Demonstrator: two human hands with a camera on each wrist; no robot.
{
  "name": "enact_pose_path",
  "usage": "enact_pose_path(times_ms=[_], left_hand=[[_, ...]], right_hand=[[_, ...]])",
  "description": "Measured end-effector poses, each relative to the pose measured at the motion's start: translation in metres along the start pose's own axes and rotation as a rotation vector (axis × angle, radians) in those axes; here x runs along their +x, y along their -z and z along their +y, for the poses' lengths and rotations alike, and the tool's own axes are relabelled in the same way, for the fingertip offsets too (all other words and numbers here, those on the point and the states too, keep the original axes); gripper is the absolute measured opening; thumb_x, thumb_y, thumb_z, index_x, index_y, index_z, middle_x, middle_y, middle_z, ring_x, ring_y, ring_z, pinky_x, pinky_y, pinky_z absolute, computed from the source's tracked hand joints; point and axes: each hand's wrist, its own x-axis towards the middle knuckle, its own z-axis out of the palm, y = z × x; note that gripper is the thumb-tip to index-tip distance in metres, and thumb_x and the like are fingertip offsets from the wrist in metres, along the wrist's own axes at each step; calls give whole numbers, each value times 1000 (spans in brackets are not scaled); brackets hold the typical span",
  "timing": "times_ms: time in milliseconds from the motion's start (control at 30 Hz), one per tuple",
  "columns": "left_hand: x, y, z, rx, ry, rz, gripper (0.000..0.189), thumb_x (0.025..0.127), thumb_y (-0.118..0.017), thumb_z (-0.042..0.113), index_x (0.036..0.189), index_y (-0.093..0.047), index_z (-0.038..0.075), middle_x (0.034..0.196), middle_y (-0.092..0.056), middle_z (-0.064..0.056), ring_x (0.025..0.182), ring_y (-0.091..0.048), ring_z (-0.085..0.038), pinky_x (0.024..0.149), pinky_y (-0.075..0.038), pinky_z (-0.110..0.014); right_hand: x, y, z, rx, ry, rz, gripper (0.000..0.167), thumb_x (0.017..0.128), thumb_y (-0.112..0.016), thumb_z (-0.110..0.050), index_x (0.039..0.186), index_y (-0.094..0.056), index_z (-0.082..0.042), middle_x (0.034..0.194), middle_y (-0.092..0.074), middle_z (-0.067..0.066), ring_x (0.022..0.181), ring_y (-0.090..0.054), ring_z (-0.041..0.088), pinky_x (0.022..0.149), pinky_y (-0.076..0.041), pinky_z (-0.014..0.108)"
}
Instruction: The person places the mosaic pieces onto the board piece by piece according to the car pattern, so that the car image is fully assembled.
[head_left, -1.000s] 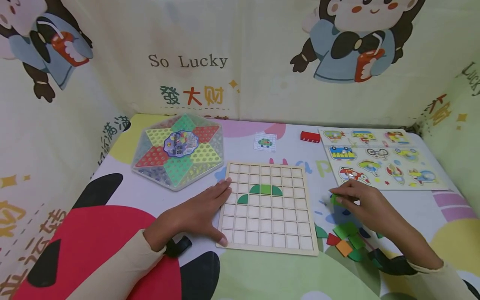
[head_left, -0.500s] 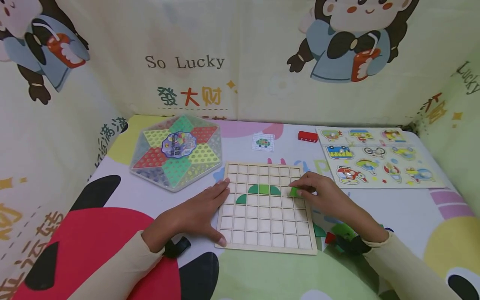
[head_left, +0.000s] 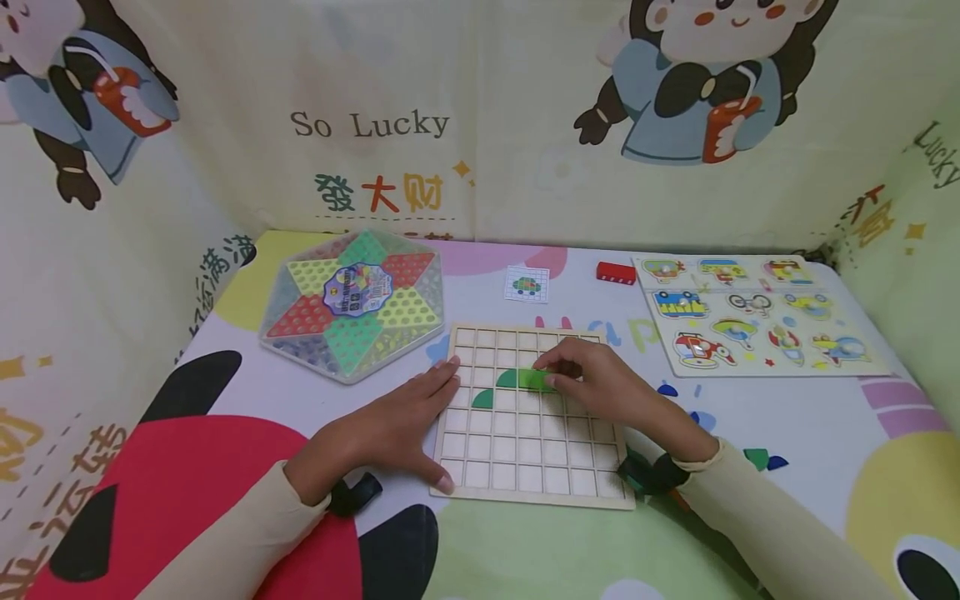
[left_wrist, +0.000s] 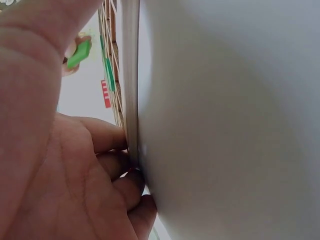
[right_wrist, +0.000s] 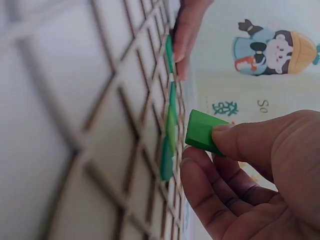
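A wooden grid board (head_left: 517, 500) lies in the middle of the table in the head view. My left hand (head_left: 390, 425) rests along its left edge, thumb near the lower corner and fingertips at the side. Over the board, my right hand (head_left: 611, 385) pinches a bright green square tile (right_wrist: 201, 131) between thumb and fingers. In the right wrist view that tile is held above the grid, tilted. Dark green quarter-round tiles (head_left: 483, 399) sit in cells of the board; the right hand covers part of their row in the head view.
Loose tiles (head_left: 757, 457) lie right of the board, partly hidden by the right forearm. Behind stand a hexagonal checkers board (head_left: 356, 304), a small pattern card (head_left: 527, 284), a red block (head_left: 616, 272) and a vehicle picture board (head_left: 757, 317). A printed cloth backdrop (head_left: 517, 167) surrounds the table.
My right hand has moved left from beside the loose tiles to over the board's upper middle, carrying the green square tile. The left hand stays at the board's edge.
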Motion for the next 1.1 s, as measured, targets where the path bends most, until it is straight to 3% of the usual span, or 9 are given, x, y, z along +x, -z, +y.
enact_pose_path(times_ms=[233, 467, 800, 1100], left_hand=[[0, 0, 1, 2, 18, -8, 127, 64, -80, 65, 154, -18, 1, 162, -5, -10, 147, -4, -28, 115, -19, -45], [1, 1, 2, 1, 19, -9, 127, 63, -80, 66, 154, -19, 1, 162, -6, -10, 147, -4, -27, 115, -19, -45], [2, 2, 1, -17, 9, -14, 127, 64, -79, 66, 154, -17, 0, 163, -3, -10, 148, -3, -26, 116, -18, -45], [1, 2, 1, -26, 9, -9, 128, 64, -81, 64, 154, -17, 0, 162, -4, -10, 148, -2, -27, 116, -17, -45]], right_hand=[[18, -11, -13, 44, -26, -43, 15, 88, -71, -4, 102, -72, -9, 89, -64, -4, 79, -56, 15, 68, -50, 26], [24, -25, -19, 37, -34, -97, 12, 88, -72, -6, 100, -73, -10, 89, -65, -6, 77, -56, 13, 67, -50, 26], [24, -28, -17, -178, 47, -125, 10, 87, -75, -15, 98, -74, -14, 91, -63, -11, 84, -56, 8, 74, -50, 25], [20, -22, -21, -54, -32, -130, 4, 91, -71, -15, 94, -71, -14, 87, -64, -10, 75, -56, 11, 67, -49, 27]])
